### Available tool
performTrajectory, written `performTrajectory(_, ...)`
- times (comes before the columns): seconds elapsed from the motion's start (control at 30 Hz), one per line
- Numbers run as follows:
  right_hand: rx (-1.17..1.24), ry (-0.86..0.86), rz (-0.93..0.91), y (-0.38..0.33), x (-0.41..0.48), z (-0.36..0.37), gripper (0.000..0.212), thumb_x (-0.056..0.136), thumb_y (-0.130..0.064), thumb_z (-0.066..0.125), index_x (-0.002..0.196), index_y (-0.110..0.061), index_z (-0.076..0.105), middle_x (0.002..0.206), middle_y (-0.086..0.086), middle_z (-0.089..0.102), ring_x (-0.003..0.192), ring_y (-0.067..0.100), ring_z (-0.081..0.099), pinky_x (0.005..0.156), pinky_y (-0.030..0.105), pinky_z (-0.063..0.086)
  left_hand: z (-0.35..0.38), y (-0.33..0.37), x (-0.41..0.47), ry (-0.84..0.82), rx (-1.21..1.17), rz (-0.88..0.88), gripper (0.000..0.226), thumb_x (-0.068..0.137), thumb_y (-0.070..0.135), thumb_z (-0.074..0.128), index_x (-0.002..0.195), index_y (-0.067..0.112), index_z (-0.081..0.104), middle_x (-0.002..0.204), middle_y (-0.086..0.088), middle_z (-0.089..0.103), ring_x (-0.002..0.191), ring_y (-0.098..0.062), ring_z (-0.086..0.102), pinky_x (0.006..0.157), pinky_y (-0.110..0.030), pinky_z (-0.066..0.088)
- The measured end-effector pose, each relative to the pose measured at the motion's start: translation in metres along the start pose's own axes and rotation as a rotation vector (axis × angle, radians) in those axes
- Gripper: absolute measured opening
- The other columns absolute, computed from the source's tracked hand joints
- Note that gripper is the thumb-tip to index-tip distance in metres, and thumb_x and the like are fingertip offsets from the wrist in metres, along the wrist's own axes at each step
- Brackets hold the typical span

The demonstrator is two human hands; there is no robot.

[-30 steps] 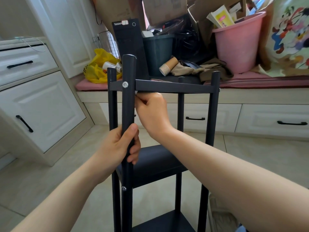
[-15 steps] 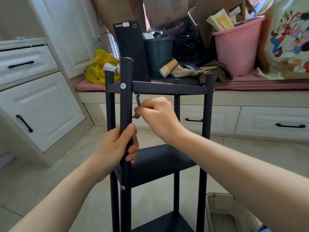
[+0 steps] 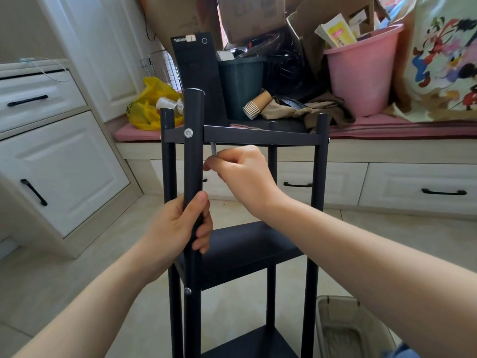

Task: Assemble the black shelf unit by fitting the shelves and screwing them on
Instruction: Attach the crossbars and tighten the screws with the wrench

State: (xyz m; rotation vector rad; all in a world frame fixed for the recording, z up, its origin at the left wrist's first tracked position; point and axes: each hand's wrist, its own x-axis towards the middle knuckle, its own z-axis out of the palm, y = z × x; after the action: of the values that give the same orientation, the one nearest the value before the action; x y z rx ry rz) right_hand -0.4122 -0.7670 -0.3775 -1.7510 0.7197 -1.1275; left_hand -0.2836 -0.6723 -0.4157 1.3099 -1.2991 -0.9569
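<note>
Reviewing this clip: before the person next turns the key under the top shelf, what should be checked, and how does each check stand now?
1. The left hand grips the near post to steady the unit: ok.
2. The right hand pinches the hex key just under the top shelf: ok.
3. Key tip seated in a screw: cannot tell, its tip is out of sight.
4. The upper screw head sits in the near post at top shelf height: ok.
5. The lower screw is in place at the middle shelf: ok.
6. Screws fully tight: cannot tell.
</note>
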Motion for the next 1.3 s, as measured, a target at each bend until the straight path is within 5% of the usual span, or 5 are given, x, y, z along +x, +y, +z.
performTrajectory(0.4, 0.0, 0.06, -0.033, 0.001, -0.001, 0.008, 0.027, 0.098, -0.017, 0.06, 0.077, -0.009, 0.074, 0.065, -0.005, 0.068, 0.056, 0.003, 0.055, 0.068, 0.024, 0.05, -0.004, -0.004, 0.002, -0.022, -0.002, -0.004, 0.043, 0.08, 0.067, 0.056, 0.067, 0.027, 0.055, 0.056, -0.001, 0.041, 0.044, -0.015, 0.04, 0.05, -0.027, 0.046)
performTrajectory(0.6, 0.064, 0.115, -0.067, 0.004, 0.005, 0.017, 0.025, 0.098, -0.011, 0.06, 0.082, 0.002, 0.074, 0.067, 0.003, 0.067, 0.061, 0.015, 0.059, 0.074, 0.043, 0.057, -0.001, -0.002, 0.001, -0.032, -0.011, -0.007, 0.042, 0.083, 0.065, 0.056, 0.066, 0.026, 0.055, 0.055, -0.001, 0.041, 0.043, -0.015, 0.04, 0.049, -0.026, 0.046)
performTrajectory(0.9, 0.118, 0.195, -0.121, 0.009, 0.011, 0.025, 0.025, 0.097, -0.009, 0.058, 0.073, -0.012, 0.066, 0.062, -0.003, 0.059, 0.053, 0.001, 0.054, 0.06, 0.018, 0.046, 0.001, 0.0, 0.0, -0.049, -0.004, -0.003, 0.041, 0.082, 0.064, 0.055, 0.067, 0.025, 0.054, 0.056, -0.002, 0.04, 0.044, -0.016, 0.039, 0.049, -0.028, 0.046)
performTrajectory(1.07, 0.092, 0.159, -0.121, 0.009, 0.009, 0.025, 0.026, 0.098, -0.01, 0.057, 0.074, -0.007, 0.066, 0.065, 0.007, 0.063, 0.061, 0.012, 0.057, 0.067, 0.03, 0.049, 0.0, 0.0, 0.0, -0.043, -0.007, -0.005, 0.043, 0.08, 0.065, 0.055, 0.067, 0.024, 0.053, 0.056, -0.002, 0.04, 0.044, -0.016, 0.039, 0.049, -0.028, 0.046)
performTrajectory(1.3, 0.005, 0.077, -0.091, 0.008, 0.001, 0.017, 0.037, 0.097, -0.011, 0.057, 0.061, -0.018, 0.061, 0.055, -0.005, 0.055, 0.054, 0.006, 0.048, 0.057, 0.022, 0.042, -0.001, 0.001, 0.0, -0.026, -0.002, -0.007, 0.047, 0.088, 0.067, 0.055, 0.066, 0.025, 0.054, 0.056, -0.001, 0.04, 0.044, -0.015, 0.04, 0.049, -0.028, 0.046)
